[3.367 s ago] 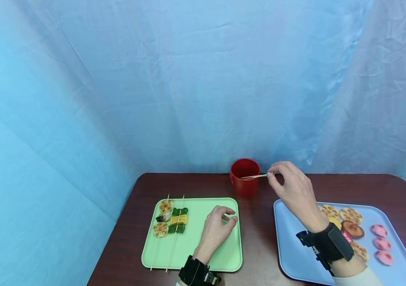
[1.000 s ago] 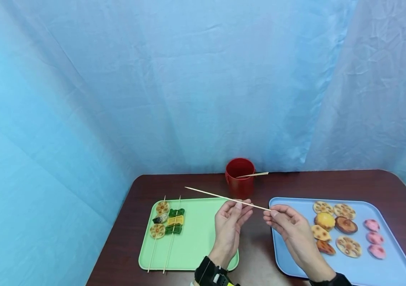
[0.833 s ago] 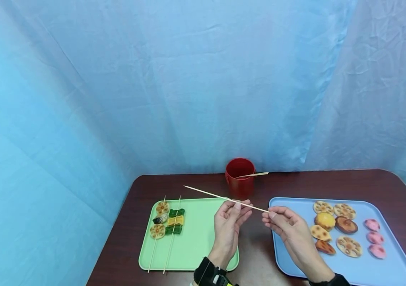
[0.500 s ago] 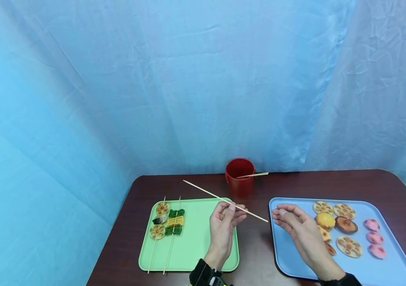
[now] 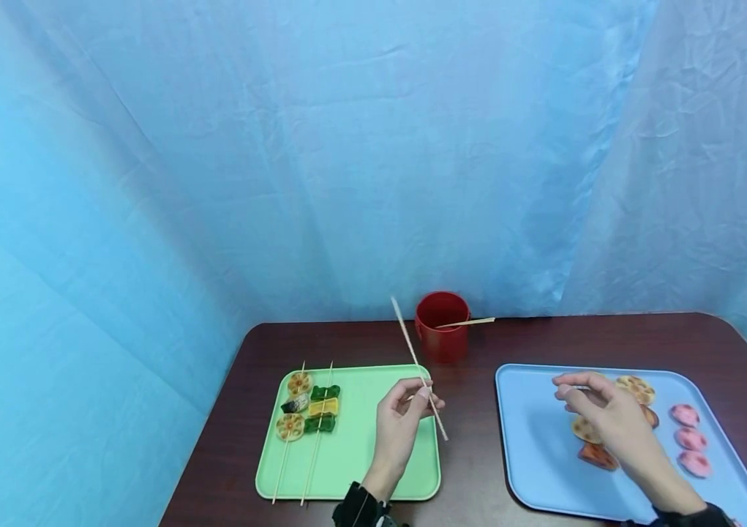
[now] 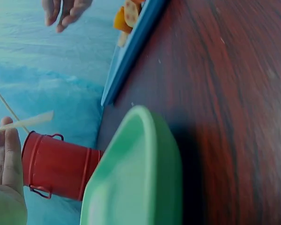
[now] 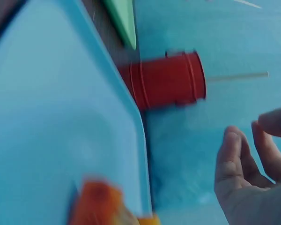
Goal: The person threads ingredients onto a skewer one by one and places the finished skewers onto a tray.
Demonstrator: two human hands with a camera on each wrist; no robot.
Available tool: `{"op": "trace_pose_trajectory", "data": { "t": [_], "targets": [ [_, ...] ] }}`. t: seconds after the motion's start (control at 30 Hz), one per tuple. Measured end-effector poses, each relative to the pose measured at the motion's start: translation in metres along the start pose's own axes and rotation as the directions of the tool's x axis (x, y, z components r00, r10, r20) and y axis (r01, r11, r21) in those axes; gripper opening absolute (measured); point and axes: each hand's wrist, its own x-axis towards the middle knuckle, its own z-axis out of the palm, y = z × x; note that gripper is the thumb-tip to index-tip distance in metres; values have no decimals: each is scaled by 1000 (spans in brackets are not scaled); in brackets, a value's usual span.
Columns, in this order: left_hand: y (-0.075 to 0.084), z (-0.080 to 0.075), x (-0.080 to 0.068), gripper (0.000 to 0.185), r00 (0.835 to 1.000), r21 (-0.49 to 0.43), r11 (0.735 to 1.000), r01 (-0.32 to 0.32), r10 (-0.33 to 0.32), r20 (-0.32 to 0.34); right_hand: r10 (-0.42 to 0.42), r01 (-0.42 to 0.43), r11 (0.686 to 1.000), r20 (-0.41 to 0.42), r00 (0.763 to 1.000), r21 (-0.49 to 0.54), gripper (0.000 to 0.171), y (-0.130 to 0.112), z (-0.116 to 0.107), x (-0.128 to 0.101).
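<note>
the left hand (image 5: 399,423) pinches a bare skewer (image 5: 418,367) upright over the green tray (image 5: 373,468) while the right hand (image 5: 600,413), fingers loosely open, hovers above the lotus slices (image 5: 635,386), probably choosing a piece to thread.

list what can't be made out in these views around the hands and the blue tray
- Food under the right hand on the blue tray: head view, the hand covers several pieces.
- Whether the right fingertips touch any food: hidden in the head view; right wrist view is motion-blurred.
- Inside of the red cup: the rim hides it in the head view, so the skewer count is unknowable.
- Left hand pinching the skewer: cut off in the left wrist view.
</note>
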Motion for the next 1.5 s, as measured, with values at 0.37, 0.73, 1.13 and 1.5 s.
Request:
{"op": "trace_pose_trajectory", "data": {
  "t": [0.37, 0.73, 1.13, 1.5],
  "targets": [
    [-7, -18, -5, 24, 998, 153, 988, -25, 15, 67, -151, 166, 938, 72, 986, -303, 24, 23, -37, 0],
    [-4, -38, -6, 18, 999, 285, 958, -18, 4, 51, -288, 373, 762, 238, 927, -529, 25, 38, -49, -4],
    [-3, -40, -10, 17, 999, 301, 953, 34, -45, 31, -73, 313, 671, 361, 930, -672, 24, 47, -43, -3],
    [-6, -39, -10, 16, 999, 306, 951, 37, -47, 26, -62, 340, 647, 397, 916, -683, 32, 55, -35, -3]
  ]
}}
